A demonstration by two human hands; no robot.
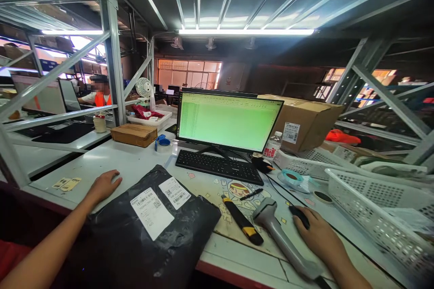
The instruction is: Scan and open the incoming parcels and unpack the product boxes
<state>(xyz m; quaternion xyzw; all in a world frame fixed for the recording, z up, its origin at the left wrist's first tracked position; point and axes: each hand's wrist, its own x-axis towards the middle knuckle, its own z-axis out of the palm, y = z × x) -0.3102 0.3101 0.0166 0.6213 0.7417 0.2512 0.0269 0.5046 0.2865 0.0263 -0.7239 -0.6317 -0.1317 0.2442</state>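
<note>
My left hand (pixel 104 186) lies on the white table beside the upper left edge of a black plastic mailing bag (pixel 193 230), fingers stretched out and holding nothing. Two white shipping labels are stuck on the bag, a larger one (pixel 152 212) and a smaller one (pixel 174 193). At the right, my right hand (pixel 313 226) rests over a black computer mouse (pixel 300 216), fingers curved round it. A grey barcode scanner (pixel 285 237) lies just left of that hand. Between scanner and bag is a black and yellow utility knife (pixel 242 219), with a black pen (pixel 251 194) above it.
A monitor (pixel 227 122) showing a green spreadsheet stands behind a black keyboard (pixel 219 165). White baskets (pixel 376 207) and a large carton (pixel 301 122) crowd the right. A flat cardboard box (pixel 134 134) and blue tape (pixel 164 142) sit left. Metal posts frame the table; a person (pixel 101 92) is beyond.
</note>
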